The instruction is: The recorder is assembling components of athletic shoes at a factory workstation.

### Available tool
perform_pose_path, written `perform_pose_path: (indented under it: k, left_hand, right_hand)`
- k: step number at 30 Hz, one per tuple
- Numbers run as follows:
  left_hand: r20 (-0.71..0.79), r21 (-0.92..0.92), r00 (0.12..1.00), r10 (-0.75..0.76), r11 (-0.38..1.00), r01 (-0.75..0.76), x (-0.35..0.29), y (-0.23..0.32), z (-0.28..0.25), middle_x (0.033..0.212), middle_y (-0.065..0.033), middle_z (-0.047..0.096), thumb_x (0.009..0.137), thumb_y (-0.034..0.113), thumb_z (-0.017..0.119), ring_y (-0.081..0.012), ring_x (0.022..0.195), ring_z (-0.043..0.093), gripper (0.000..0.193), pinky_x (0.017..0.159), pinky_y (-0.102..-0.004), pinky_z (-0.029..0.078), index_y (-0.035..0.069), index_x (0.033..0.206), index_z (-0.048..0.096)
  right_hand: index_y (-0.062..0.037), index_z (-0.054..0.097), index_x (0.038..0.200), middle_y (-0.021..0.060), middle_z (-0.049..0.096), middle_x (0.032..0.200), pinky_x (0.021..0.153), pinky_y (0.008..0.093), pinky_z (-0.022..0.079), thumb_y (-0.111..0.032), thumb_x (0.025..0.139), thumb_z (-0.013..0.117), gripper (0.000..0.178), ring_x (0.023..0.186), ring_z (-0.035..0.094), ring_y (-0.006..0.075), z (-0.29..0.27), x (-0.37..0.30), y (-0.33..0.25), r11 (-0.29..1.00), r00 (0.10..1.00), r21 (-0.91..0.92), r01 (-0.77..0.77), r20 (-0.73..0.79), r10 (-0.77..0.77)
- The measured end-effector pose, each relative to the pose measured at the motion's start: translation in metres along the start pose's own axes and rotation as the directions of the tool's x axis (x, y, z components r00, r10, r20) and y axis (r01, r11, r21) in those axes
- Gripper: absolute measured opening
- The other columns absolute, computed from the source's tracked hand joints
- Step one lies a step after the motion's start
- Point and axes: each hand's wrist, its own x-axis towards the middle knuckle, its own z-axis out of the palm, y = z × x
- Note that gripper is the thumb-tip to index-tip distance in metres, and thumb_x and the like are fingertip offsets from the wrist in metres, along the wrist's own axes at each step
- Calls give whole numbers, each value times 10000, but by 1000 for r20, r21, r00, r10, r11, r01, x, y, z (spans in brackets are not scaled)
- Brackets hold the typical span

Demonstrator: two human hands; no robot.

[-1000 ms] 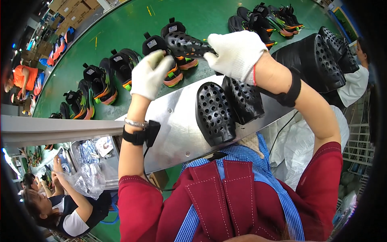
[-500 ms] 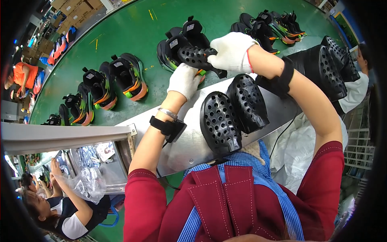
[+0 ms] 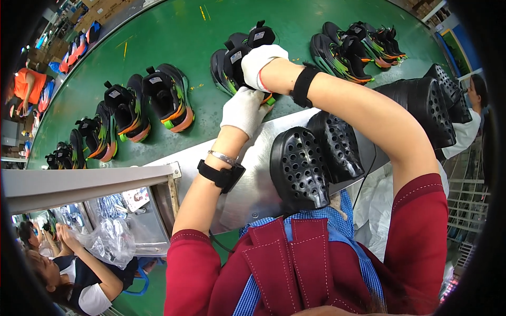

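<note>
Gripping shoe (image 3: 234, 67) — left hand (image 3: 243, 111); right hand (image 3: 262, 62) now atop — hold unclear, black form hidden.

The green table (image 3: 171, 39) carries black sneakers (image 3: 235, 64); the metal ledge (image 3: 255, 163), perforated black forms (image 3: 300, 171).

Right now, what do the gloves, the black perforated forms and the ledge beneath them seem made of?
Gloves: knitted fabric, possibly cotton; matte white, with a soft, textile-like surface.
Forms: probably moulded plastic, though rubber is possible; glossy black, with bright highlights.
Ledge: likely bare metal, perhaps steel; smooth silver-grey with a soft sheen.
</note>
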Motion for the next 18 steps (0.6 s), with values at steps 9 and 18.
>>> perform_pose_path:
  k: [9,18]
  left_hand:
    - [229,108,955,-187,980,166,18,-7,-8,899,-152,685,836,472,589,-318,835,656,380,748,-400,525,119,920,704]
    - [391,225,911,-128,973,40,33,-24,-10,872,-117,698,872,453,498,-317,832,664,401,751,-391,528,118,923,712]
  right_hand:
    - [-33,702,982,204,683,975,804,381,525,-302,848,563,332,916,669,339,18,27,-11,989,999,147,-10,36,5]
    - [8,688,972,201,684,926,687,372,544,-395,813,593,443,792,686,314,-22,27,-9,973,931,231,-8,357,-77]
